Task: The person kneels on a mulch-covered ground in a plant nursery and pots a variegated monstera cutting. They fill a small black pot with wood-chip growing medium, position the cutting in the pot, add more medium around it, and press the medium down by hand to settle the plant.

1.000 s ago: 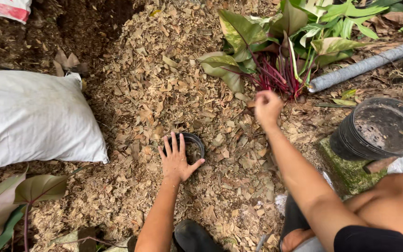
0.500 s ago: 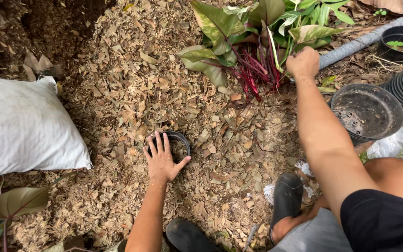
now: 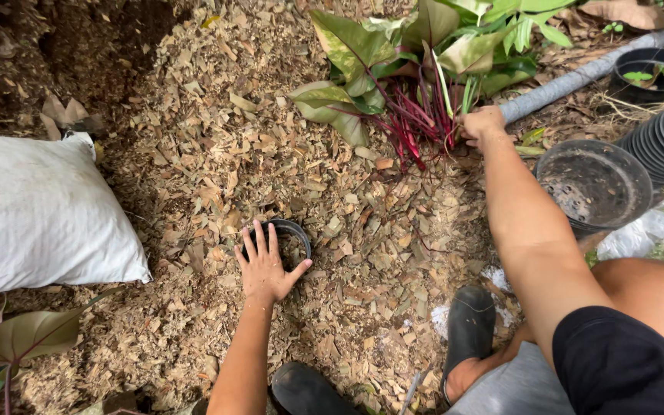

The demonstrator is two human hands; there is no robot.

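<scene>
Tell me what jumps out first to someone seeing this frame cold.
Probably the red-stemmed plant at top centre, bright against the brown wood chips, with the right hand closed at its base. Next, the left hand spread flat over a small black pot sunk in the chips mid-frame. The big white sack at left also draws the eye.

Bare forearms, bare hands (image 3: 264, 265), black shorts, black rubber boots (image 3: 468, 327), possibly grey cloth beneath

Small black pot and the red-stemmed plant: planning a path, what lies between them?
Head view: only dry leaf mulch between the small black pot and the red-stemmed plant.
</scene>
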